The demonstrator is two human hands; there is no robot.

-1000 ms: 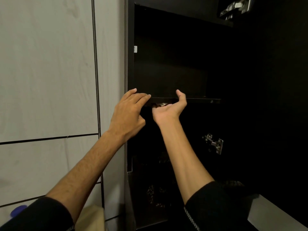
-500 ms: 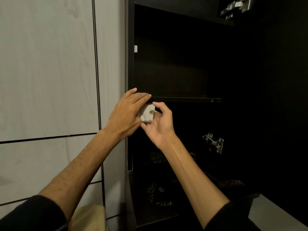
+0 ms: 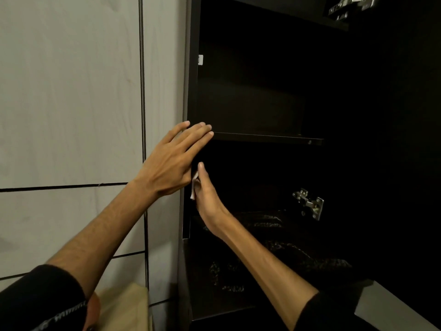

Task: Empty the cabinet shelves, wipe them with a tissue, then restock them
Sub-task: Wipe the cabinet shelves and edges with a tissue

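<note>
My right hand (image 3: 205, 194) has dropped from under the shelf (image 3: 267, 137) and now pinches the tissue (image 3: 193, 187) against the cabinet's left wall: wiping continues. My left hand (image 3: 171, 161) stays flat, fingers straight, at the shelf's front left corner. The tissue is white, crumpled (mostly hidden).

hands (image 3: 176, 163) at dark cabinet (image 3: 250, 91), right perhaps pressing tissue (image 3: 193, 187)

The cabinet (image 3: 193, 91) stands right of the wall panels (image 3: 71, 91). The left hand (image 3: 174, 161) rests on the cabinet's left edge at the shelf (image 3: 267, 137). Just below and right of it, under the shelf, the right hand (image 3: 207, 197) holds a tissue (image 3: 193, 189) against the side wall. A hinge (image 3: 309, 203) sits further right.
</note>
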